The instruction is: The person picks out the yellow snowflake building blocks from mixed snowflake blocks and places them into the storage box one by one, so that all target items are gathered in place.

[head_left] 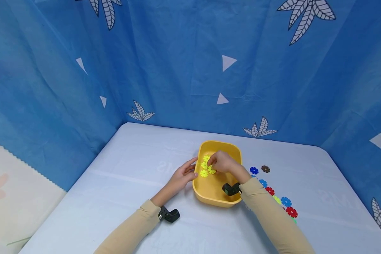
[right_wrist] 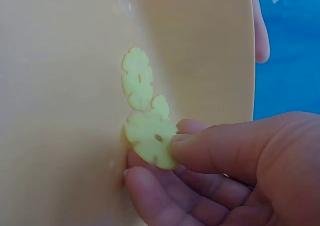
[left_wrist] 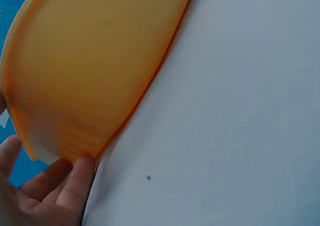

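A yellow-orange plastic basin (head_left: pixel 214 201) stands on the white table. At its left side is my left hand (head_left: pixel 181 177), with the thumb and fingertips touching the outer wall near the rim; in the left wrist view, fingers (left_wrist: pixel 80 183) rest against that wall. My right hand (head_left: pixel 221 161) reaches into the basin. Between thumb and fingers it pinches a yellow-green notched plastic snowflake disc (right_wrist: pixel 145 131), held tilted. Several like yellow discs (right_wrist: pixel 137 76) lie on the basin floor beside the pinched one.
Right of the basin, loose snowflake discs lie on the table, among them a brown disc (head_left: pixel 265 169), a dark blue disc (head_left: pixel 254 170) and a red disc (head_left: pixel 291 212). My right forearm partly covers this group. A blue curtain (head_left: pixel 177 70) hangs behind the table.
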Demonstrator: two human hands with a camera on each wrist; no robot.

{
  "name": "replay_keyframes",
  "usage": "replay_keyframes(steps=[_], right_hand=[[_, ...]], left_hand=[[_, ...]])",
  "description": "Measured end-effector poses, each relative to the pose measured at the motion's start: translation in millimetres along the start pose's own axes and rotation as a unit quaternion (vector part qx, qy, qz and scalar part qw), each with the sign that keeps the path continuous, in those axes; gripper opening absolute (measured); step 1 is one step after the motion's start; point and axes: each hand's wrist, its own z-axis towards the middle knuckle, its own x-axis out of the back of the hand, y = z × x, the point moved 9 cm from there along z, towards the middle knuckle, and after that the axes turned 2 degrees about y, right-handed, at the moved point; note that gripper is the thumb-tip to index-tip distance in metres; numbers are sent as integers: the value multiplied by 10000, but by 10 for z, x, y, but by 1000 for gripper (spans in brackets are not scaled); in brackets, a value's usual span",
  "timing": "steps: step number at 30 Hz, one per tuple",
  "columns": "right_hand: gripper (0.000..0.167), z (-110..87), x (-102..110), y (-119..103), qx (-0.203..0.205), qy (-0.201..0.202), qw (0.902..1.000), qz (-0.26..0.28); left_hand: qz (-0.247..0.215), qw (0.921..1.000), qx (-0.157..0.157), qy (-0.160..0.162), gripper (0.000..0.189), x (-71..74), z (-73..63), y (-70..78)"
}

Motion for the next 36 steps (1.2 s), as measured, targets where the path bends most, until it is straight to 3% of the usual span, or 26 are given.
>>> replay_keyframes(steps=[16,36], right_hand=[[15,-25,17,19,-27,75,9999,-115],[23,-74,108,44,-347,202,9991,167]], left_hand=[[-67,10000,-22,-53,66,-5,-11,11],[-22,10000,10,-15,66,6,-19,23]])
